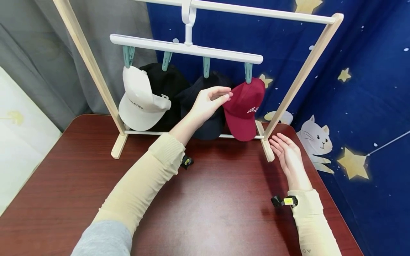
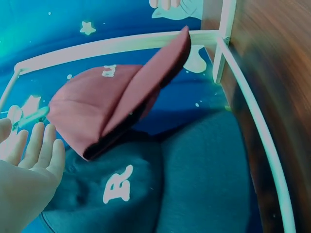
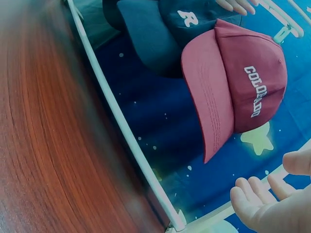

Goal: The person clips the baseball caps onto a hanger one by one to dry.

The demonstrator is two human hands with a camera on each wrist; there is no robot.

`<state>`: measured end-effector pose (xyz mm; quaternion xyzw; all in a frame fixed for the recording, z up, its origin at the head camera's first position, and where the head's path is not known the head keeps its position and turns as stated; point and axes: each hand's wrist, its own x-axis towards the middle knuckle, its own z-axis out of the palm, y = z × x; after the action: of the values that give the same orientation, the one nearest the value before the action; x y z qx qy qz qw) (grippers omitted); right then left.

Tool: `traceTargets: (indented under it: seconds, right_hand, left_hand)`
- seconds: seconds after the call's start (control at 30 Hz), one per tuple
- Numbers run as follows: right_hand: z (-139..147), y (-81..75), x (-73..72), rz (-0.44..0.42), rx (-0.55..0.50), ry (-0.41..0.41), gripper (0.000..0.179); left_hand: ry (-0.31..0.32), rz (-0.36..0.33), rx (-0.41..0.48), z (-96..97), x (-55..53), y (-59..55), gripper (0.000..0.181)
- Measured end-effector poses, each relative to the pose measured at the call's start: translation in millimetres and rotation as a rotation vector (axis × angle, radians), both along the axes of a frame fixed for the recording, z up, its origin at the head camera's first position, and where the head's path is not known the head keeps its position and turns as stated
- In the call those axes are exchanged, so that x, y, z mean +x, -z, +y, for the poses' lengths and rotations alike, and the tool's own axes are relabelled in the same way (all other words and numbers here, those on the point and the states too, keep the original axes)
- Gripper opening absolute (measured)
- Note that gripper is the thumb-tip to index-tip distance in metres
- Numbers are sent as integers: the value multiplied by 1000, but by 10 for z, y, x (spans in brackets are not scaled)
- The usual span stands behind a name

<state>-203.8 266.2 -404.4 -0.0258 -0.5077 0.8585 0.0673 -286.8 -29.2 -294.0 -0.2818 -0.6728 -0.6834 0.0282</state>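
Note:
A red baseball cap (image 1: 245,110) hangs by a green clip (image 1: 248,73) at the right end of a white hanger (image 1: 189,48). My left hand (image 1: 209,103) is raised in front of the dark navy cap (image 1: 208,124), fingertips close to the red cap's left side, holding nothing. In the left wrist view that hand's fingers are spread loosely, and the navy cap (image 2: 199,170) shows a white letter R. Low by the rack's right foot, my right hand (image 1: 288,156) has its palm up and fingers loosely extended, apart from the caps.
A white cap (image 1: 137,99) and a black cap (image 1: 164,81) hang farther left. The wooden rack (image 1: 301,78) stands on a reddish-brown table (image 1: 205,206), with a white lower bar (image 3: 121,116). Behind it hangs a blue star-patterned curtain (image 1: 378,106).

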Motion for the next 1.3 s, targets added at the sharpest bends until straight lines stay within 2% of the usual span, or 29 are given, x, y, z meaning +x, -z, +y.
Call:
traceTargets:
  seconds: [0.27,0.47,0.6,0.8,1.1,1.3]
  right_hand:
    - [28,24,-7,9,69,0,19]
    - [70,23,-5,35,119,3,18]
    - [99,17,8,32,160,13,15]
    - [122,-7,29,42,240,30,15]
    - [153,-45,23,119,386,86,14]
    - [182,-64,52,149,472,115,17]
  left_hand:
    - [-12,-13,-17,-179,87,162,27]
    - [-13,6,-30,-373,146,316,26]
    - [-43,9,-59,-521,169,405,25]
    - [-93,-12,-126,-738,215,495,26]
    - [-139,-3,-216,-1033,295,601,26]
    - [-156,-8,-241,-1222,346,666,27]
